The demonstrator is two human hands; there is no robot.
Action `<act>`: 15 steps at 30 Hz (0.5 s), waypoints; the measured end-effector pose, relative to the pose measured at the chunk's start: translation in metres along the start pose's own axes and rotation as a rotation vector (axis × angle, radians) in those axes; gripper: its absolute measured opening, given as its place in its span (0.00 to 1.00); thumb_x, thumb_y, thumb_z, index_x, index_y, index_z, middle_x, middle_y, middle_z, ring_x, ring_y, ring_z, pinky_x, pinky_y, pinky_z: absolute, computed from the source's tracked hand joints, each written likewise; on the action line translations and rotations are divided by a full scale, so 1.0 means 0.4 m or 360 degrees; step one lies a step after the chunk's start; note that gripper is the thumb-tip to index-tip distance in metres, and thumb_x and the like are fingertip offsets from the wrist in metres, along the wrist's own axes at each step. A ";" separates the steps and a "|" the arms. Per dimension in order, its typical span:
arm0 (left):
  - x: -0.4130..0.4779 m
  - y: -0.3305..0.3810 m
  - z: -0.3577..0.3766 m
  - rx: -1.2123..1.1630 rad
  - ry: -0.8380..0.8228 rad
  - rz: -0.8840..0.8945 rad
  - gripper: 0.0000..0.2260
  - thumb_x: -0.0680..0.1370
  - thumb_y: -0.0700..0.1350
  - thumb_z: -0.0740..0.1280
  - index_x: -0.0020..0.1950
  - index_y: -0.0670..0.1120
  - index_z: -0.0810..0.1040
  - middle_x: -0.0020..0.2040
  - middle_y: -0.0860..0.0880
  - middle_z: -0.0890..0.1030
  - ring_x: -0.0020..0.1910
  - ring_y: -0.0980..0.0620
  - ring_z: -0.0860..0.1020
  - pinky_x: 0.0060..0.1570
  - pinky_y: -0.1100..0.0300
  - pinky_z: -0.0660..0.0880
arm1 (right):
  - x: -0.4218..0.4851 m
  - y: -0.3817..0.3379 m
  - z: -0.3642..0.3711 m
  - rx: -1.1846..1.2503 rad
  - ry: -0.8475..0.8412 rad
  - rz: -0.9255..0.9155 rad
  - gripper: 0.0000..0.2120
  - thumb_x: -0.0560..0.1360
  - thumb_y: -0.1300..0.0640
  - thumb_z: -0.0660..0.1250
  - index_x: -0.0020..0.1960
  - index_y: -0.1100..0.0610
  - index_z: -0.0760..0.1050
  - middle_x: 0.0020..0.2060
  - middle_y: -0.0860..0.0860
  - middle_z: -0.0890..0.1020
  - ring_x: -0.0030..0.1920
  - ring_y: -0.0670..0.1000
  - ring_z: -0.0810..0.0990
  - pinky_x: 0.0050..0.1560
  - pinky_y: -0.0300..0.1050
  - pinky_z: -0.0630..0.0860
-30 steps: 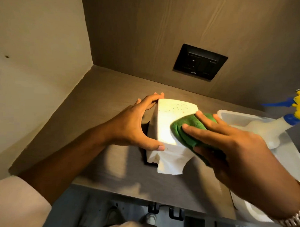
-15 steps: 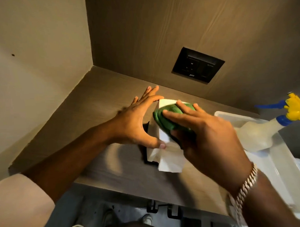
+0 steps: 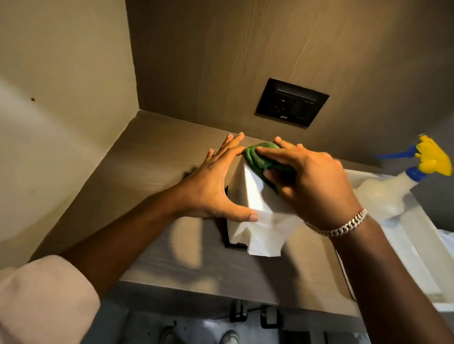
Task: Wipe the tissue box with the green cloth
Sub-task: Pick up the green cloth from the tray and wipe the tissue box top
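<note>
Right hand (image 3: 311, 179) closed over the bunched green cloth (image 3: 259, 158), pressing it onto the far top edge of the tissue box (image 3: 247, 194), fingers spread flat to bear down on the wad. Left hand (image 3: 216, 187) open and empty, splayed against the left side of the tissue box, thumb hooked round its near corner, seemingly to brace the box so the wiping pressure does not shove it along. Tissue box standing on the wooden bench (image 3: 148, 159), close to the back wall, with a loose tissue (image 3: 264, 237) spilling from its near end toward the bench edge. Right of the tissue box, a white tray (image 3: 414, 247) carrying a spray bottle (image 3: 391, 191), kept within easy reach. Behind the tissue box, a dark switch plate (image 3: 291, 102) set in the wall.
</note>
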State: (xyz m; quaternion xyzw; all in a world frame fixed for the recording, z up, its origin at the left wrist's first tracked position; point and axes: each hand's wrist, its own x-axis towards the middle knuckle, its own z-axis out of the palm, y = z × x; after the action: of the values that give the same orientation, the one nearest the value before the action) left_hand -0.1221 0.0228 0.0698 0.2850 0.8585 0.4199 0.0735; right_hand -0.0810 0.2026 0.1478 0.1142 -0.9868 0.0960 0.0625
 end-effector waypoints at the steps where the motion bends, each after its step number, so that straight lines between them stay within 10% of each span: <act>1: -0.002 -0.001 0.002 -0.0031 0.0015 -0.0011 0.54 0.57 0.64 0.76 0.77 0.54 0.52 0.81 0.57 0.43 0.78 0.61 0.38 0.78 0.43 0.44 | 0.006 0.004 0.000 -0.0004 0.0038 0.0047 0.21 0.74 0.50 0.67 0.66 0.39 0.71 0.71 0.48 0.71 0.67 0.60 0.72 0.60 0.58 0.75; 9: -0.003 0.032 -0.024 0.0029 -0.0159 -0.0116 0.55 0.58 0.62 0.77 0.78 0.52 0.51 0.81 0.57 0.39 0.78 0.57 0.36 0.78 0.44 0.43 | -0.077 0.069 -0.072 -0.0025 -0.0056 0.0372 0.17 0.73 0.52 0.66 0.60 0.41 0.76 0.54 0.49 0.84 0.53 0.56 0.80 0.49 0.52 0.78; 15: 0.100 0.164 -0.030 0.0731 -0.0523 -0.0121 0.61 0.61 0.71 0.71 0.78 0.48 0.36 0.81 0.50 0.38 0.79 0.49 0.37 0.76 0.42 0.37 | -0.218 0.187 -0.089 0.1222 -0.0126 0.0446 0.15 0.72 0.59 0.70 0.53 0.41 0.82 0.46 0.43 0.86 0.45 0.43 0.83 0.44 0.37 0.77</act>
State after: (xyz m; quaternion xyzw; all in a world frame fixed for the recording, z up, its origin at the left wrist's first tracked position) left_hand -0.1314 0.0683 0.1319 0.3260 0.9178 0.1596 0.1608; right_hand -0.0107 0.3001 0.1569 -0.0028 -0.8869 0.4605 -0.0364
